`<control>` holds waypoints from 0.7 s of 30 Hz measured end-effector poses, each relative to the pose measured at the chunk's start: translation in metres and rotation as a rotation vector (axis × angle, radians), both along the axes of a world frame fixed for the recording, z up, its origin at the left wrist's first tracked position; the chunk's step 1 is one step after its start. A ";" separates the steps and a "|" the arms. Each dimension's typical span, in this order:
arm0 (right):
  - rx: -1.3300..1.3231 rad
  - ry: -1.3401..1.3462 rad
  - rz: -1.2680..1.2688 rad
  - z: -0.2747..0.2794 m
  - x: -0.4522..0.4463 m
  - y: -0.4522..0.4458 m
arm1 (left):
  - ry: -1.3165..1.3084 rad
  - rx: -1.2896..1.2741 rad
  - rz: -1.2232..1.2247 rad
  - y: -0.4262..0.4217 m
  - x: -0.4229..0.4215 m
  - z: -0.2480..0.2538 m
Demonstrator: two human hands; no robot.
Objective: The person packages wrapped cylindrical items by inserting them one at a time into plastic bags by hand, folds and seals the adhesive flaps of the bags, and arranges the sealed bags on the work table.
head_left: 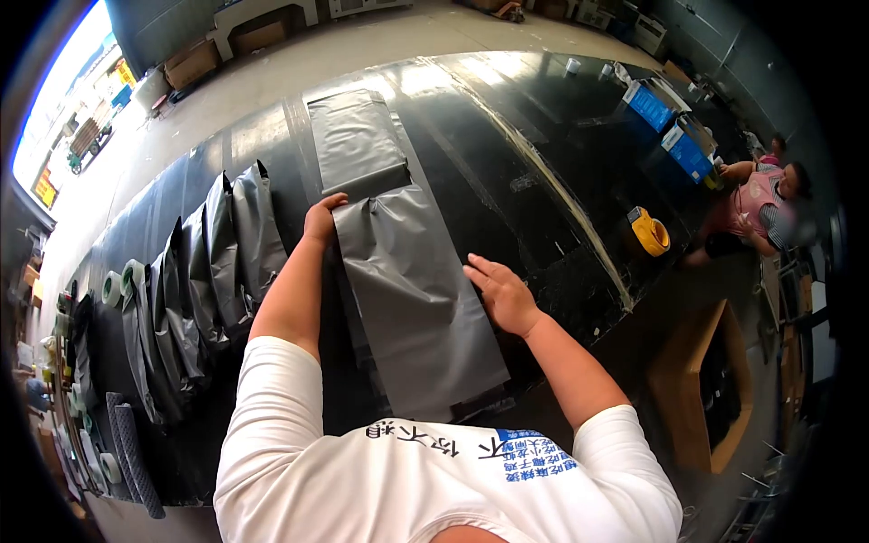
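Note:
A long grey plastic bag (pixel 416 299) lies on the black table in front of me, creased across its upper part. Its left edge, near the fold, is pinched by my left hand (pixel 323 217). My right hand (pixel 503 294) rests beside the bag's right edge, fingers stretched out and holding nothing. Beyond the bag, more flat grey plastic sheeting (pixel 358 136) extends toward the far side of the table. To the left of my left arm, several folded grey bags (pixel 208 262) lie in an overlapping row.
A yellow tape dispenser (pixel 649 232) sits on the black table (pixel 534 208) at right. Behind it are blue boxes (pixel 688 152), with a person in a pink apron (pixel 751 204) close by. An open cardboard box (pixel 692 380) stands at lower right. Tape rolls (pixel 111 288) lie at left.

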State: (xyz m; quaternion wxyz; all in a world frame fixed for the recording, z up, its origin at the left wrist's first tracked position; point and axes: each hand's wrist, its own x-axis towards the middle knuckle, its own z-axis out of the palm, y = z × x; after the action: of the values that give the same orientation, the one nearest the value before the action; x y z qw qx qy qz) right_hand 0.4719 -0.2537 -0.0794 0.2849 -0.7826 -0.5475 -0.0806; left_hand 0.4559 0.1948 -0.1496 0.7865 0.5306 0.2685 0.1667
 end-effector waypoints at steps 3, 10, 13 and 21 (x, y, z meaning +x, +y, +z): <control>0.046 0.139 -0.156 0.004 0.055 0.026 | 0.006 -0.009 -0.006 0.005 0.003 -0.011; -0.048 0.575 -0.215 -0.009 0.154 0.161 | 0.088 0.780 0.020 0.008 -0.010 -0.026; -0.044 0.683 -0.169 -0.020 0.170 0.194 | 0.052 0.687 0.010 0.005 -0.011 -0.020; 0.171 1.183 -0.070 -0.051 0.182 0.217 | 0.057 0.750 0.050 0.005 -0.012 -0.028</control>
State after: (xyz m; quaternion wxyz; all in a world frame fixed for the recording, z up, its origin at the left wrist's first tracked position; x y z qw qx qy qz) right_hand 0.6536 -0.0370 -0.1302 0.6005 -0.6866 -0.2612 0.3159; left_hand 0.4434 0.2000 -0.1778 0.5253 0.7795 0.2237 0.2577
